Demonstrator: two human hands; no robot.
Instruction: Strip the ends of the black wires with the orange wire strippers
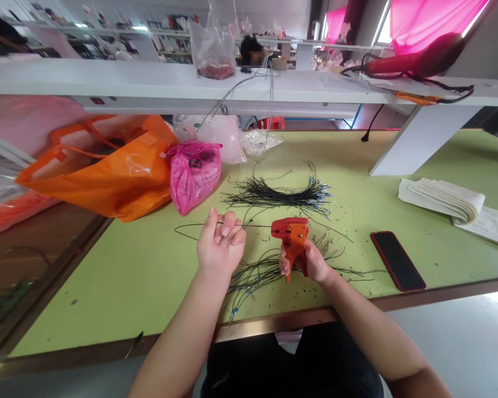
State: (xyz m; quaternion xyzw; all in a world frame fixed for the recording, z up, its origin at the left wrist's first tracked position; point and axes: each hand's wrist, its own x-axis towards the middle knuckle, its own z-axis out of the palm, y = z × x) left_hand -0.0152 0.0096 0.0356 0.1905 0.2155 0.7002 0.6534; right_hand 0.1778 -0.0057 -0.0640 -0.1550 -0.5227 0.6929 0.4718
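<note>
Wire [258, 225] | pinched by left hand [219, 246] | reaches orange stripper [295, 236] gripped in right hand [314, 263]

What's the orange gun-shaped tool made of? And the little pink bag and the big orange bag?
Orange gun-shaped tool: probably hard, smooth plastic, with small shiny spots like metal screws.
Small bright pink bag: thin, glossy plastic film, by its shine and crinkles.
Big orange handled bag: perhaps matte fabric, as it folds softly; I can't be sure.
</note>
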